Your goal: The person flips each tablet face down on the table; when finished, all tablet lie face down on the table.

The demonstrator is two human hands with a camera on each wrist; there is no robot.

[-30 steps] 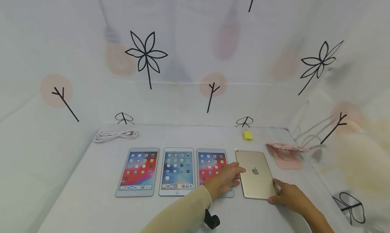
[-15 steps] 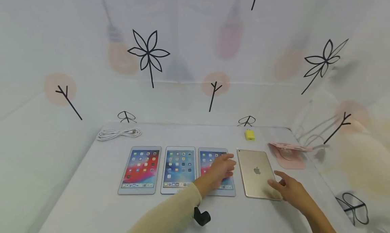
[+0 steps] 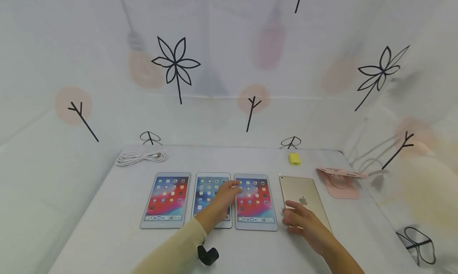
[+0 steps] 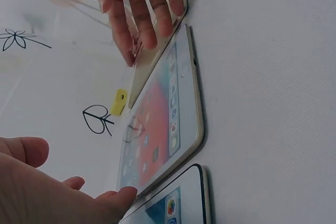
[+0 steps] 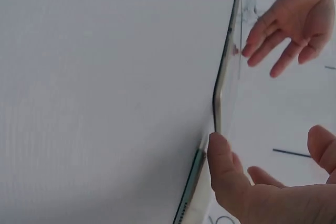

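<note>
My left hand [image 3: 221,199] hovers over the second tablet [image 3: 207,183] from the left, its fingertips reaching the left edge of the third tablet [image 3: 255,208]. Nothing is held in it, and its fingers are loosely spread, as the right wrist view also shows. My right hand [image 3: 305,223] is held above the lower left part of a gold tablet [image 3: 300,186], which lies back side up with an apple logo. Its relaxed fingers hold nothing, and it hides the tablet's lower left corner. Leftmost lies another tablet [image 3: 167,198] with a lit red and blue screen.
A coiled white cable [image 3: 139,158] lies at the back left of the white table [image 3: 107,210]. Behind the gold tablet is a yellow charger plug [image 3: 294,159]. A pink folding stand [image 3: 341,184] is at the right. Patterned cloth walls [image 3: 214,119] enclose the table.
My left hand has moved left, away from the gold tablet, uncovering the third tablet. My right hand has let go of the gold tablet's right edge and moved left over its lower part.
</note>
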